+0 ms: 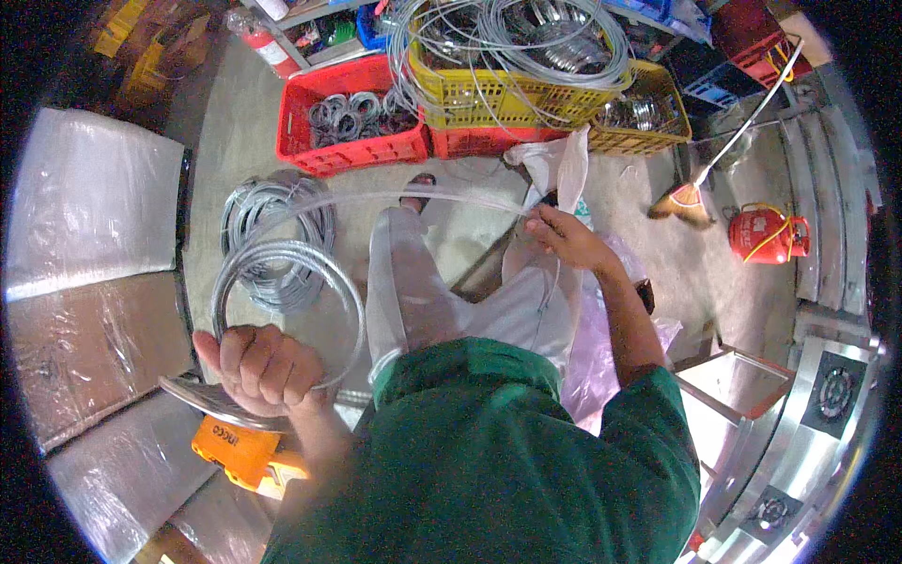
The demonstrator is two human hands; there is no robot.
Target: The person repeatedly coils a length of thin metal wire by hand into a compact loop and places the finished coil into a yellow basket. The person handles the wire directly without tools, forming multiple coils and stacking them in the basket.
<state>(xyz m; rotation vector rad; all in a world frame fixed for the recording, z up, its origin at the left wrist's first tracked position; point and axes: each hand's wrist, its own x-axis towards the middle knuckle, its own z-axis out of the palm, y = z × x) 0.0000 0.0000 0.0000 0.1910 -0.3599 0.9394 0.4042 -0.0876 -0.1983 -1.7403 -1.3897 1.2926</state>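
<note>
My left hand [268, 367] is closed in a fist around a coil of grey metal cable [219, 296], held up at the left of my lap. A loose length of cable [456, 195] arcs from the coil across my knees to the right. My right hand [568, 240] pinches this length near my right knee, and a thin piece hangs below the fingers. On the floor beyond my left hand lies a larger bundle of coiled cable [291, 289], partly hidden by the held coil.
Ahead stand a red crate [352, 157] of small coils and a yellow crate [512, 99] heaped with cable. A broom [686, 202] and red gas cylinder [766, 235] are at the right. Wrapped boxes [103, 348] line the left, near an orange case [230, 446].
</note>
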